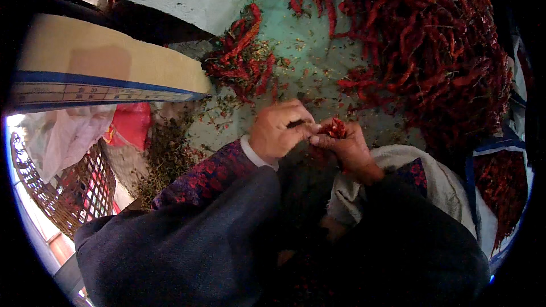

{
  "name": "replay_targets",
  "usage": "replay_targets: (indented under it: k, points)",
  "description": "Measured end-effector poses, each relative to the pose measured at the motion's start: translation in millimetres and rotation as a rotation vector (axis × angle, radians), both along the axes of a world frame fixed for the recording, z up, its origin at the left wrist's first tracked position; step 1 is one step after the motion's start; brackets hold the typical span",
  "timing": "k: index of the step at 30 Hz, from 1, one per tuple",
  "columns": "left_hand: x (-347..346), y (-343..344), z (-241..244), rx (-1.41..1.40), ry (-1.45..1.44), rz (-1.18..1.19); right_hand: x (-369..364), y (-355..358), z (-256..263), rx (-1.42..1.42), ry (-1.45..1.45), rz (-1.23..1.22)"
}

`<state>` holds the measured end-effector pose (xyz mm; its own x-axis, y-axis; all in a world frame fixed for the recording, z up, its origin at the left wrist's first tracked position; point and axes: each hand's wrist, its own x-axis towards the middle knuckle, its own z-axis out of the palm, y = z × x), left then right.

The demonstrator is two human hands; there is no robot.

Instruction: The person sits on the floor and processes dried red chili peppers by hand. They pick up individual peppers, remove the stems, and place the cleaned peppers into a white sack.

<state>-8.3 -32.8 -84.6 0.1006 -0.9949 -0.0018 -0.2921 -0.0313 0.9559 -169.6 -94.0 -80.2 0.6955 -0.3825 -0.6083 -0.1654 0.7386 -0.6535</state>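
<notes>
My right hand [350,143] holds dried red chili peppers [334,128], with the thumb across them and wrinkled tips poking out above the fingers. Beside it, my left hand [279,130] is curled, its thumb and finger brought up to my right thumb and the near end of the peppers. Whether the left fingertips pinch a stem is too small to see. Just beyond both hands lies a pale green surface [294,38] strewn with seeds and stem bits. A small heap of red chilies [245,62] lies on it, ahead and to the left.
A large pile of dried chilies [426,38] fills the right side. A cardboard box [115,57] with blue-edged printing juts in from the left. Below it are a heap of dry stems [164,153], a red plastic bag [130,125] and a woven basket [85,187]. Pale sacking [443,179] lies at right.
</notes>
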Motion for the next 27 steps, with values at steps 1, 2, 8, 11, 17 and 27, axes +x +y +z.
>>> replay_targets:
  k: [1,2,8,11,17,27]
  points:
    - [-1.1,0.9,-1.3,-0.114,-0.160,-0.031,-0.4,0.8,-1.2,-0.007,0.022,0.019]
    - [-2.2,2.2,-2.5,-0.228,-0.319,-0.061,-1.0,1.1,-2.2,-0.014,0.044,0.038]
    - [-9.3,23.7,-1.5,-0.293,-0.523,-0.007,-3.6,9.1,-6.6,-0.267,0.138,0.136]
    - [44.5,48.2,1.3,0.027,-0.623,-0.323,-12.0,-12.8,-4.9,-0.008,0.099,-0.161]
    - [62.4,74.8,-8.4,0.411,-0.814,-0.447,1.0,-12.4,-2.3,0.257,0.087,-0.326]
    - [12.2,8.9,-59.6,0.014,-0.851,-0.099,-7.9,-6.3,-4.1,0.252,0.071,-0.316]
